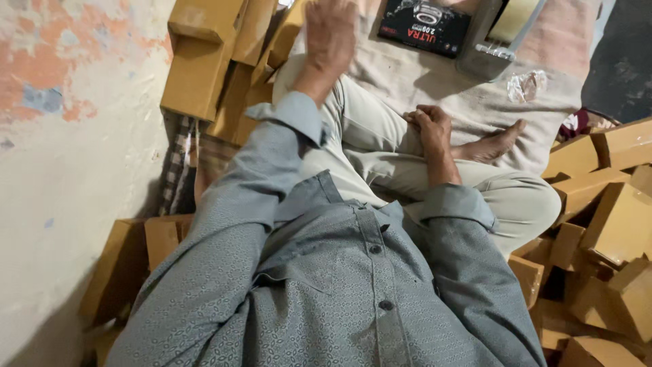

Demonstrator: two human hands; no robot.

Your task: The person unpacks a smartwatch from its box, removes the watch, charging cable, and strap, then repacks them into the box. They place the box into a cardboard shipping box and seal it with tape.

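I sit cross-legged on a beige cloth [435, 85] in a grey patterned shirt and light trousers. My left hand [331, 34] is stretched forward, blurred, its back facing me and its fingertips cut off by the top edge. It hovers beside a stack of brown cardboard boxes [204, 61]; whether it holds anything is unclear. My right hand [431, 129] rests on my trouser leg with fingers curled and nothing in them, near my bare foot [492, 144].
A black printed box [424, 24] lies ahead next to a grey tray-like object [485, 47]. Crumpled clear plastic [526, 85] sits on the cloth. More brown boxes [611, 217] pile up at right and behind me [159, 238]. A peeling wall [68, 136] closes the left.
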